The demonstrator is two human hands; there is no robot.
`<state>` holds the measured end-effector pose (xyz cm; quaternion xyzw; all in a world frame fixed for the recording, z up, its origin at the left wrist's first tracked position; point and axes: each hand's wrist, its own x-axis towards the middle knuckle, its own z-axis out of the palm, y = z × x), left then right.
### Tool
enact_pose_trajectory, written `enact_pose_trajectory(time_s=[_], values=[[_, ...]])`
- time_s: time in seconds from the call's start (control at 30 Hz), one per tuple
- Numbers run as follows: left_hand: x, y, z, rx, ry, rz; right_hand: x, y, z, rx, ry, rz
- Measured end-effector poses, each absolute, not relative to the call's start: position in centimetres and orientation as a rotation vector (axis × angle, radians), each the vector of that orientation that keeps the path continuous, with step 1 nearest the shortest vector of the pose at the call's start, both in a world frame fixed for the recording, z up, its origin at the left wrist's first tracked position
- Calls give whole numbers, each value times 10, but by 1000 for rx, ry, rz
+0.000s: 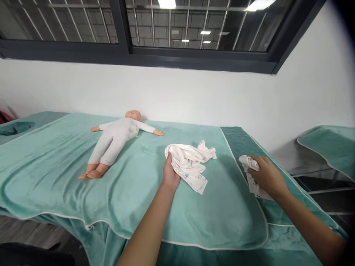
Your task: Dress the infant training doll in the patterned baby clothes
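White printed cloth (188, 160) sits bunched above the blanket (213, 221), pinched at its left side by my left hand (172, 176), thumb on top, other fingers hidden. My right hand (268, 176) curls closed around a second cloth (253, 186); I do best keeping both grips light.

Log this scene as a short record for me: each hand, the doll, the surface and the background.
Left hand: holding a bunched white cloth with a small coloured print on one end
Right hand: gripping a second white cloth, partly hidden by the hand
Doll: lying left of both cloths, arms spread, head nearest the wall, white body, bare feet
Surface: green cover with pale edging, creased on the left
Background: white wall below a dark-framed window with metal bars
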<state>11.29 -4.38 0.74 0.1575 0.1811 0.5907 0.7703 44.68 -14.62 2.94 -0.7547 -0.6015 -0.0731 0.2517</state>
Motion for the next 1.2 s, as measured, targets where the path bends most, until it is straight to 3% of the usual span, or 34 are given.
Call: enact_pose_trajectory(time_s=[0.13, 0.3, 0.83, 1.07, 1.2], values=[[114, -43, 8, 357, 392, 1268, 413, -127, 42, -1947, -1691, -201], [113, -42, 8, 359, 406, 1269, 393, -110, 12, -2090, -1802, -232], [112, -44, 10, 339, 399, 1263, 465, -117, -17, -2296, -1697, -295], [111, -36, 13, 457, 554, 1360, 415, -125, 18, -2136, -1741, -528], [95, -29, 48, 726, 747, 1374, 370, -112, 61, -1898, -1825, -248]])
